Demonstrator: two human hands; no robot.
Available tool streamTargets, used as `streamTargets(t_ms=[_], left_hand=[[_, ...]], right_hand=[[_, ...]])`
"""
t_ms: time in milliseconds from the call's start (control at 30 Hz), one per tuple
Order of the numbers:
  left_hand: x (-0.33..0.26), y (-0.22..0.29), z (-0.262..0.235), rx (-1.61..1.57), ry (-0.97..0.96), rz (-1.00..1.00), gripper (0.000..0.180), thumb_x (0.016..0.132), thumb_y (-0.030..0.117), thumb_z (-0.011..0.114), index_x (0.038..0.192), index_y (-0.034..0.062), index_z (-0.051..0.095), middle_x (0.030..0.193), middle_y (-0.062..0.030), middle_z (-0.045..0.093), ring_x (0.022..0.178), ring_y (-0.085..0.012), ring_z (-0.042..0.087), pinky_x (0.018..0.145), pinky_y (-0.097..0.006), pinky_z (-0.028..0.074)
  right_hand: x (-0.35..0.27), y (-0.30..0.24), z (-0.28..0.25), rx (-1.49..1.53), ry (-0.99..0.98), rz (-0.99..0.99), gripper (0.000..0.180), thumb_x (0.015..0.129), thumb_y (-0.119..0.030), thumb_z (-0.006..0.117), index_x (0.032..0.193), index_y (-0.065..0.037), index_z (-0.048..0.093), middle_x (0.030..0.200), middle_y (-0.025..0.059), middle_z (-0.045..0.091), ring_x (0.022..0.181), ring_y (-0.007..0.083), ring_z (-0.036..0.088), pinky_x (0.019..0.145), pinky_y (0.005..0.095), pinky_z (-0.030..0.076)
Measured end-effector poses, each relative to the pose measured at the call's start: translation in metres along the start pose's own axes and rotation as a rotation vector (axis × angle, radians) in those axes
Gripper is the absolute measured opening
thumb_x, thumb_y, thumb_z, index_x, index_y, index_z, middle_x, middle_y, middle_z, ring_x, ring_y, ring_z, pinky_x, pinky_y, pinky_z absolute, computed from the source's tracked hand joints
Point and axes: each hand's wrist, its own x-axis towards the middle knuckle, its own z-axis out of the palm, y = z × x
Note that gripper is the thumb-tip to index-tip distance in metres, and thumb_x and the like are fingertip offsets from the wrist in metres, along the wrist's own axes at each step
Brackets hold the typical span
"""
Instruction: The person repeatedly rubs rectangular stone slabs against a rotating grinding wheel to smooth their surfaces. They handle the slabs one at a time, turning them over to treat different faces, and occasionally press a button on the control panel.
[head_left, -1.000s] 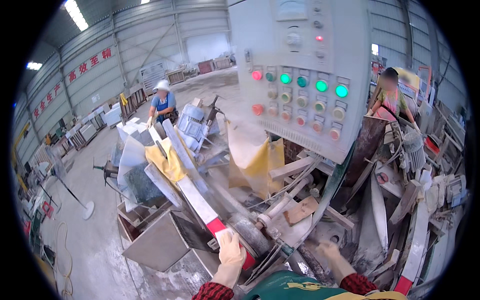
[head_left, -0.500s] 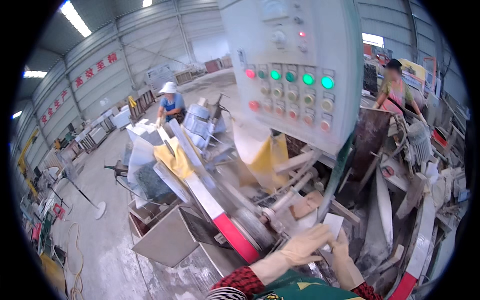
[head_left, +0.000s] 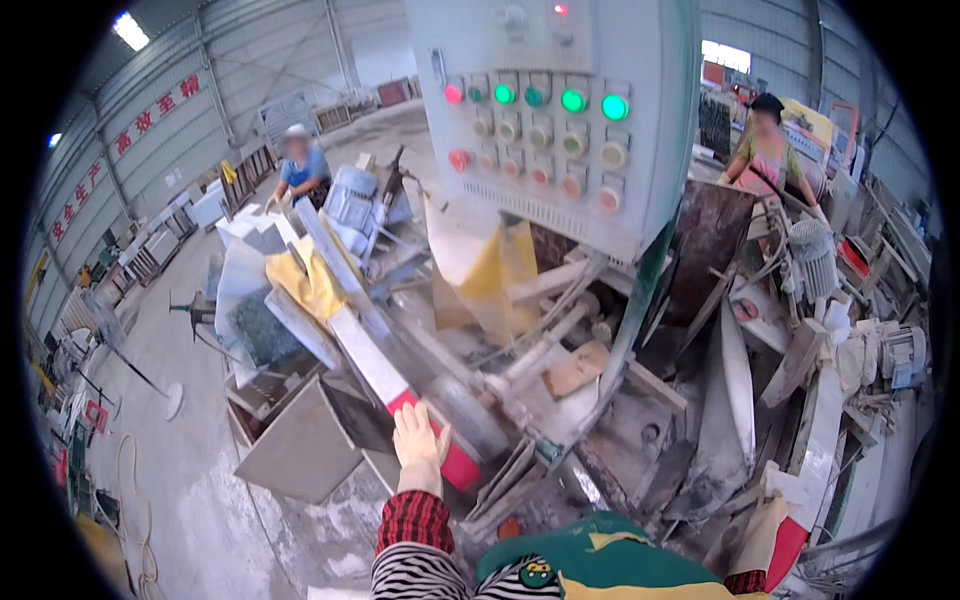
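My left hand (head_left: 420, 442) lies flat, fingers stretched forward, on the red near end of a long white strip (head_left: 360, 355). The strip runs away from me up and to the left along the dusty bed of a stone-working machine (head_left: 520, 400). My left sleeve is red plaid over a striped cuff. Only a bit of red plaid cuff shows at the lower right edge; my right hand itself is out of sight. A grey control cabinet (head_left: 560, 110) with green, red and cream buttons hangs straight ahead above the bed.
An open grey metal bin (head_left: 300, 450) stands left of the hand. Yellow cloth and pale slabs (head_left: 290, 280) pile up behind it. One person in blue (head_left: 300, 165) works at the far left, another person (head_left: 765, 150) at the far right. Motors and dusty parts (head_left: 820, 330) crowd the right.
Half a second ago both hands were together at the middle of the machine bed. Now my left hand has returned to the strip's red end, and my right hand has dropped out of view.
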Motion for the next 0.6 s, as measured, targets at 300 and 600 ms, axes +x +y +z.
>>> streamTargets(t_ms=[300,600], left_hand=[[-0.009,0.007,-0.018,0.054,-0.043,-0.048,0.082,0.086,0.052,0.071,0.147,0.0094,0.037,0.156,-0.0180,0.036,0.145,-0.0379,0.031,0.112,-0.050,0.034],[-0.023,-0.001,-0.026,0.081,-0.081,-0.044,0.083,0.084,0.051,0.073,0.147,0.0113,0.036,0.155,-0.0169,0.035,0.145,-0.0376,0.030,0.112,-0.051,0.033]], right_hand=[[-0.044,0.025,0.019,-0.151,-0.118,-0.151,0.057,0.094,0.001,0.049,0.146,-0.020,0.042,0.135,0.0052,0.058,0.112,0.0237,0.062,0.086,0.0396,0.054],[-0.137,0.098,0.087,-0.368,-0.378,-0.041,0.052,0.092,-0.004,0.055,0.143,-0.015,0.045,0.132,0.0063,0.060,0.110,0.0248,0.064,0.086,0.0410,0.055]])
